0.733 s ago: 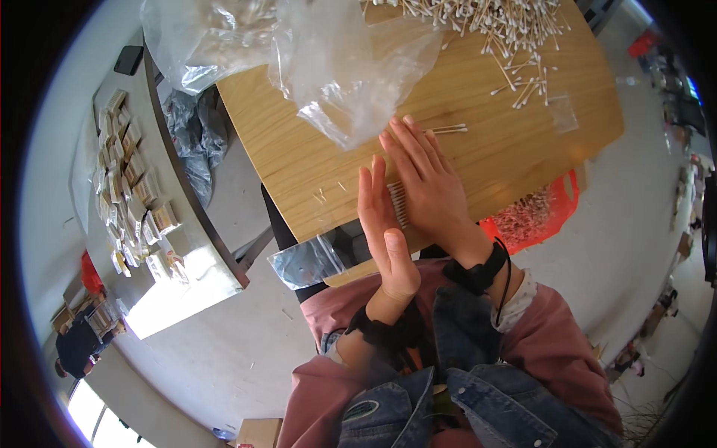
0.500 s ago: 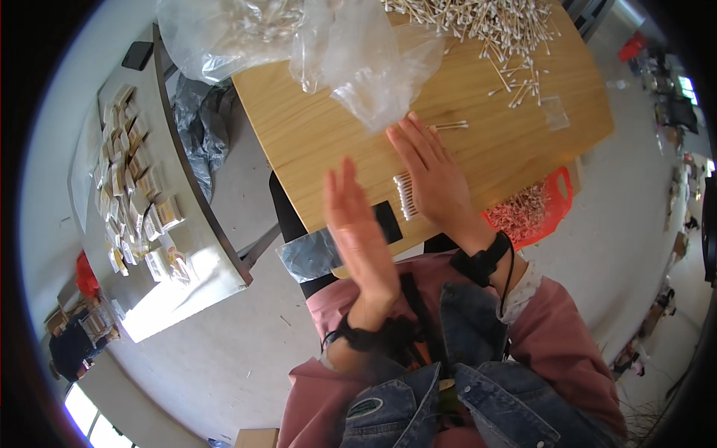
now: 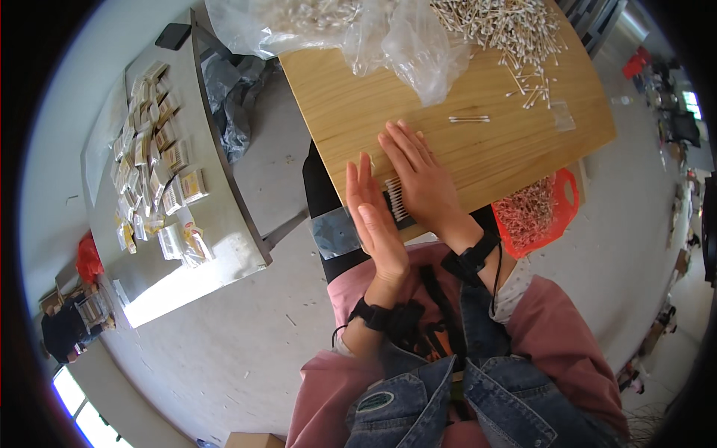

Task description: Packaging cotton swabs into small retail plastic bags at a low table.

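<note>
A short row of cotton swabs lies side by side near the front left edge of the wooden table, between my two hands, partly over a dark strip. My right hand rests on its right side, fingers stretched out, its edge against the swab ends. On the left side my left hand is held upright, fingers extended and thumb apart, close to the other ends. Its palm faces the row. Beneath and left of it is a grey translucent plastic sheet. Two loose swabs lie beyond my right hand.
A large heap of swabs covers the table's far side, beside clear plastic bags. A small clear bag lies at right. A red bag of swabs sits below the right edge. Another table at left bears several packs and a phone.
My left hand has come in toward the row of swabs. My right hand has shifted nearer, off the loose swabs, and the row now lies over the dark strip. The view has shifted too.
</note>
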The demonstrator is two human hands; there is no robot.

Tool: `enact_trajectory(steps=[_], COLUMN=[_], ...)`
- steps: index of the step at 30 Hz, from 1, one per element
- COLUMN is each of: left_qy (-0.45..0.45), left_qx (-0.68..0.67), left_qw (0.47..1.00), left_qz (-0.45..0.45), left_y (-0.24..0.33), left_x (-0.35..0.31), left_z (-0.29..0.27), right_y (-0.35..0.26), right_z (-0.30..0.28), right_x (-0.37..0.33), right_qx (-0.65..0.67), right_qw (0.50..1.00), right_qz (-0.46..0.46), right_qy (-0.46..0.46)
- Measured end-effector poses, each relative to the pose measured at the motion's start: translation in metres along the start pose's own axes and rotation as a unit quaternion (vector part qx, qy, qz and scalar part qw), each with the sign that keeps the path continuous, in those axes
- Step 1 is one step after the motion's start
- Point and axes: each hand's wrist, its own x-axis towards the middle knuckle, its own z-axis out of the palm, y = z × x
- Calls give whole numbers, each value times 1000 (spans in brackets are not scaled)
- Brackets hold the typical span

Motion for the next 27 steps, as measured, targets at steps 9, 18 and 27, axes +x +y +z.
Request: enact_trajectory(steps=[9,18,27], left_qy=[-7,18,-65], left_qx=[-30,-50,605], left_qw=[999,999,794], left_qz=[-15,-14,9], left_y=[-2,10,57], left_x=[-2,3,34], left_z=[5,-3,-80], right_y=[-3,-11,-11], right_z=[2,3,1], right_x=[-1,3,3], right_qx=[-36,-59,-12], right_qw=[999,998,1000], right_qz=[-3,2,9], right_qy=[14,9,-8])
